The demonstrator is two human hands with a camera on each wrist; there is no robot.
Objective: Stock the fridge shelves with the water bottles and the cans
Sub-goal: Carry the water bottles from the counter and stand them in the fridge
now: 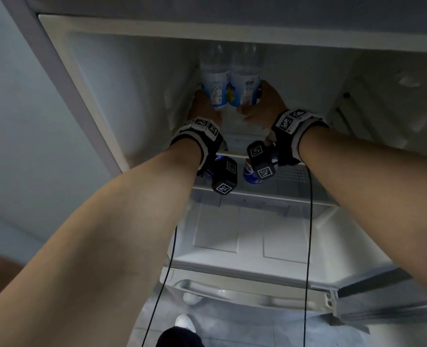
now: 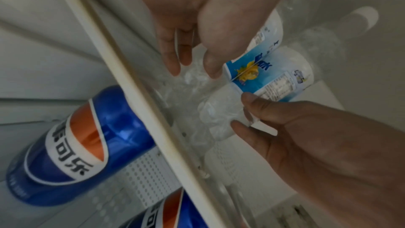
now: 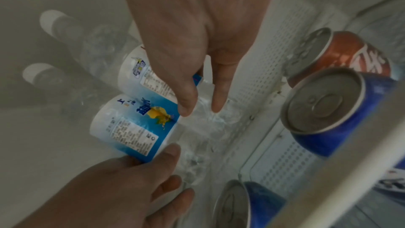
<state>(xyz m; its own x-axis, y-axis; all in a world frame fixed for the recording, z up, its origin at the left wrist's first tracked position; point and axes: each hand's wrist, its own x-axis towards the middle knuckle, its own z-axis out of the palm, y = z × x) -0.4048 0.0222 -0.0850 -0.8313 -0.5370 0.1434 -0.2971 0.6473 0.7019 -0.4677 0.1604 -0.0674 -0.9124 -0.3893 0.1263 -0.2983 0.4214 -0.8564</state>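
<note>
Two water bottles [image 1: 228,81], blue-and-white labelled, stand side by side at the back of the fridge's upper shelf [image 1: 235,155]. The left hand [image 1: 203,107] holds the left bottle, its fingers [image 2: 243,128] curled against the clear base; the right hand [image 1: 263,105] flanks the right bottle, fingers [image 3: 186,98] extended along it. Blue cans [image 2: 72,143] and a red can [image 3: 344,55] stand on the shelf below.

**Upper shelf crowded at left, open at right**

Two bottles [image 1: 228,81] stand side by side at the upper shelf's [image 1: 235,154] back left, close to the left wall [image 1: 122,96]. The left hand [image 1: 203,106] and right hand [image 1: 262,103] flank them. To the right, the shelf is free. Below, blue cans [image 3: 328,110] and a red can [image 3: 342,53] fill the lower shelf's left part.
</note>
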